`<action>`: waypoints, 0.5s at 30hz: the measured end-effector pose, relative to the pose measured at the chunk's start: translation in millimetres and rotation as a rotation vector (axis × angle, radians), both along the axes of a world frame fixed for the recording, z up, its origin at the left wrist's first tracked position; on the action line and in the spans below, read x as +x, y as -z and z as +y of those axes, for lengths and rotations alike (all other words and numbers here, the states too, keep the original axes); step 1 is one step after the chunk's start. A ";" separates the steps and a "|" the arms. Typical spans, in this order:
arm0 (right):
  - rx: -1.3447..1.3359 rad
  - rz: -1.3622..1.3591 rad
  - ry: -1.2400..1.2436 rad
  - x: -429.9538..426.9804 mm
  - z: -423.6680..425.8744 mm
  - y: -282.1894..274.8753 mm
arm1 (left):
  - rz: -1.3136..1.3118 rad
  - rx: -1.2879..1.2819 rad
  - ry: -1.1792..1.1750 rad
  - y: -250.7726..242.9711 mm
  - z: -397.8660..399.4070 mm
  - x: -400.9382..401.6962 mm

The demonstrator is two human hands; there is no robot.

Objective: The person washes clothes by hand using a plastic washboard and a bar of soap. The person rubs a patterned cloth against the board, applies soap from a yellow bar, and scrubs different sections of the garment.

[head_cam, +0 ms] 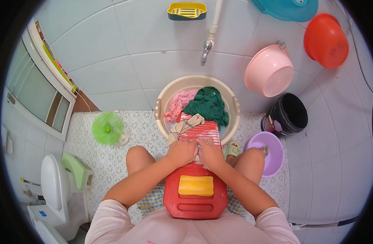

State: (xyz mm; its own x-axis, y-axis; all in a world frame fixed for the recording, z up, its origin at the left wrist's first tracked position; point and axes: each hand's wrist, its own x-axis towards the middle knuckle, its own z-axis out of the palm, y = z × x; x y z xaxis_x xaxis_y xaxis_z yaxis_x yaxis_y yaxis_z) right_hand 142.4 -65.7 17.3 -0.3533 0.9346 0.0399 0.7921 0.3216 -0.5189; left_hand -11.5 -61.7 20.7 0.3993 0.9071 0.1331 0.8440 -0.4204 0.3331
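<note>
A red plastic washboard (200, 133) leans from my lap into a beige plastic tub (198, 78). My left hand (182, 151) and my right hand (210, 153) meet on its ridges, fingers curled over a beige cloth with dark stripes (186, 127). Part of that cloth lies across the ridges to the upper left; the rest is hidden under my hands. A dark green garment (208, 103) and a pink cloth (180, 102) are in the tub. On the washboard's flat upper end lies a yellow bar of soap (196, 185).
A metal tap (206, 52) is above the tub. A green fan (108, 129) stands on the tiled floor at left, near a toilet (53, 183) and a green stool (75, 170). At right are a purple basin (279, 152) and a black bucket (293, 114); a pink basin (270, 70) hangs above.
</note>
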 end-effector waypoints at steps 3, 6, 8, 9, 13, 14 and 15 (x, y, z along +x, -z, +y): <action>-0.068 -0.099 0.064 -6.4 3.7 1.9 | 0.038 0.056 -0.059 15.1 4.1 5.3; 0.125 -0.080 0.044 -8.9 21.8 24.6 | 0.001 0.140 -0.109 30.6 20.3 8.5; 0.247 -0.081 0.071 -13.1 35.1 32.5 | 0.019 0.151 -0.140 42.4 36.7 7.8; 0.242 -0.083 0.072 -12.7 45.1 41.8 | 0.035 0.160 -0.167 47.1 45.4 8.3; 0.336 -0.154 0.210 -12.2 82.3 61.4 | 0.122 0.093 -0.222 48.7 79.7 15.1; 0.324 -0.150 0.286 -13.0 88.9 63.4 | 0.101 0.140 -0.230 53.7 89.3 14.8; 0.320 -0.148 0.284 -15.7 94.4 62.6 | 0.084 0.186 -0.240 60.1 95.9 12.9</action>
